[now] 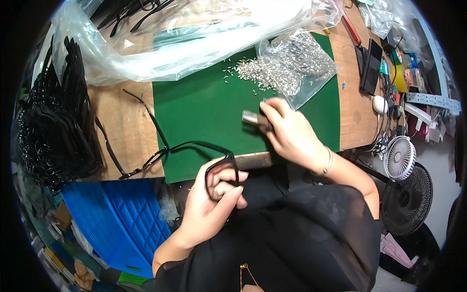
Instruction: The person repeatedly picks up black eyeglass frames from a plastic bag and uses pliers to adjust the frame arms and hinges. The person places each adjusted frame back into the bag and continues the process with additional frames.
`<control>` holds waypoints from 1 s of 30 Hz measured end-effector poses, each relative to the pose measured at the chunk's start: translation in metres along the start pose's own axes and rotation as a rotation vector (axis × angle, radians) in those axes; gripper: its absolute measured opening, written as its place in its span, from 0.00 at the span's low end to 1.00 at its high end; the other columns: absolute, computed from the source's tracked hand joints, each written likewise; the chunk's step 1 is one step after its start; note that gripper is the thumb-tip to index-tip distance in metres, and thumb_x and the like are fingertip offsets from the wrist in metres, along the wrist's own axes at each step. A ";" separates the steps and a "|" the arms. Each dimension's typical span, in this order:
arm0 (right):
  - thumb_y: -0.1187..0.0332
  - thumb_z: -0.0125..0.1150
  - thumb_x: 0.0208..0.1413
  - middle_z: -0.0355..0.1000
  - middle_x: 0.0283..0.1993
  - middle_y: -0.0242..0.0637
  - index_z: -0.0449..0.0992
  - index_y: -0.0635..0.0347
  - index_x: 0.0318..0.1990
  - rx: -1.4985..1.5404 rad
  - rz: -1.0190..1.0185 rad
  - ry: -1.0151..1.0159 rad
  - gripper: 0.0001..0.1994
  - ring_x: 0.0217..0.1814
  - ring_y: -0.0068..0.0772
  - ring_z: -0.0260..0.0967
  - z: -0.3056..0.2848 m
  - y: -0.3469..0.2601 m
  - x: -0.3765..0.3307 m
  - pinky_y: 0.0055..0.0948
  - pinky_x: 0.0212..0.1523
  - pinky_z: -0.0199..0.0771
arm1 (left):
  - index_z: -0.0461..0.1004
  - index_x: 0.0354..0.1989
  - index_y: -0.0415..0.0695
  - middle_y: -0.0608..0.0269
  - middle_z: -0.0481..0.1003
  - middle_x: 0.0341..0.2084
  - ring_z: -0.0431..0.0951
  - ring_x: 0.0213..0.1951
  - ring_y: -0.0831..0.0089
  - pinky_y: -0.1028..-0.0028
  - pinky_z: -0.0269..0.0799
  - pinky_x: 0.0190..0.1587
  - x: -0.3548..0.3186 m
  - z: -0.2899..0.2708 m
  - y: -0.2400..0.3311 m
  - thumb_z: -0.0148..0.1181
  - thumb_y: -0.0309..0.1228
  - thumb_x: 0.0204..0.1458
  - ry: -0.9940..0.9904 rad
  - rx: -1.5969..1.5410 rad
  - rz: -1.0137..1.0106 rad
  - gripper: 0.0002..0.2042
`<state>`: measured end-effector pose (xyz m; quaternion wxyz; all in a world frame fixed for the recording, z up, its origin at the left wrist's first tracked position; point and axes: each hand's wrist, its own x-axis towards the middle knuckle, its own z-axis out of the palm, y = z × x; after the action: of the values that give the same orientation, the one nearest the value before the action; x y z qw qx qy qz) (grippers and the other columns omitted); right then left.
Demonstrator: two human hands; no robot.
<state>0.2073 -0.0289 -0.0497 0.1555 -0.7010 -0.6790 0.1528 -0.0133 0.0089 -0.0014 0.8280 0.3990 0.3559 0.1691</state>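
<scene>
My left hand (pixel 214 197) is closed around a black eyeglass frame (pixel 207 176) at the front edge of the green mat, with one of its temples stretching left over the mat. Beside that frame, a worn metal block (pixel 254 160) lies at the mat's edge. My right hand (pixel 294 134) is closed on a short metal-headed tool (pixel 251 117), slightly blurred and partly covered by the fingers, so its kind is unclear. Another black eyeglass frame (pixel 158 155) rests on the table left of the mat. Small silvery pieces (pixel 248 69) spill from a clear bag (pixel 311 58) beyond my right hand.
A heap of black eyeglass parts (pixel 58 126) stands at the far left. Clear plastic sheeting (pixel 160 63) covers the back of the green mat (pixel 209 102). A phone (pixel 371 66), cables and a white fan (pixel 400 158) are at right. A blue crate (pixel 114 219) sits below the table.
</scene>
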 end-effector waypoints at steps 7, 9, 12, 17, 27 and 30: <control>0.71 0.57 0.46 0.67 0.27 0.47 0.68 0.64 0.31 0.228 0.196 0.025 0.07 0.31 0.48 0.67 -0.028 0.013 0.013 0.38 0.33 0.67 | 0.52 0.55 0.36 0.54 0.68 0.42 0.72 0.30 0.80 0.80 0.71 0.35 0.006 0.006 -0.012 0.49 0.16 0.50 -0.052 0.033 0.023 0.23; 0.72 0.56 0.46 0.67 0.27 0.48 0.68 0.64 0.30 0.191 0.157 0.022 0.06 0.32 0.50 0.67 -0.013 0.027 0.022 0.39 0.33 0.67 | 0.52 0.55 0.36 0.54 0.68 0.42 0.72 0.30 0.80 0.80 0.71 0.35 0.014 0.009 -0.015 0.49 0.17 0.51 -0.059 0.044 0.016 0.23; 0.72 0.56 0.44 0.66 0.26 0.49 0.67 0.65 0.28 0.165 0.189 0.046 0.06 0.32 0.51 0.66 0.005 0.028 0.024 0.41 0.34 0.66 | 0.52 0.55 0.36 0.53 0.68 0.41 0.73 0.29 0.79 0.81 0.71 0.34 0.008 0.010 -0.011 0.48 0.15 0.50 -0.020 0.014 0.030 0.23; 0.73 0.58 0.43 0.66 0.28 0.47 0.67 0.64 0.28 0.074 0.140 0.009 0.07 0.33 0.49 0.66 0.009 0.023 0.027 0.41 0.35 0.66 | 0.52 0.54 0.34 0.52 0.68 0.42 0.74 0.29 0.78 0.82 0.71 0.32 0.005 0.004 -0.014 0.47 0.14 0.50 0.006 -0.042 0.057 0.22; 0.76 0.58 0.46 0.67 0.26 0.43 0.67 0.65 0.32 0.838 0.154 0.014 0.07 0.26 0.36 0.69 -0.025 -0.038 0.001 0.28 0.28 0.67 | 0.51 0.54 0.33 0.52 0.68 0.42 0.74 0.31 0.78 0.82 0.71 0.35 0.007 0.013 -0.016 0.49 0.15 0.50 0.057 -0.012 0.107 0.23; 0.73 0.56 0.52 0.67 0.24 0.34 0.67 0.64 0.32 1.173 0.346 0.007 0.05 0.25 0.18 0.65 -0.015 -0.060 -0.007 0.21 0.26 0.65 | 0.50 0.54 0.33 0.53 0.68 0.40 0.75 0.32 0.77 0.81 0.71 0.35 0.008 0.022 -0.018 0.50 0.14 0.49 0.063 0.052 0.181 0.24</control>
<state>0.1595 -0.0347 -0.0108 0.4907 -0.5992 -0.3576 0.5218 0.0077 -0.0100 -0.0098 0.7872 0.4452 0.3484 0.2463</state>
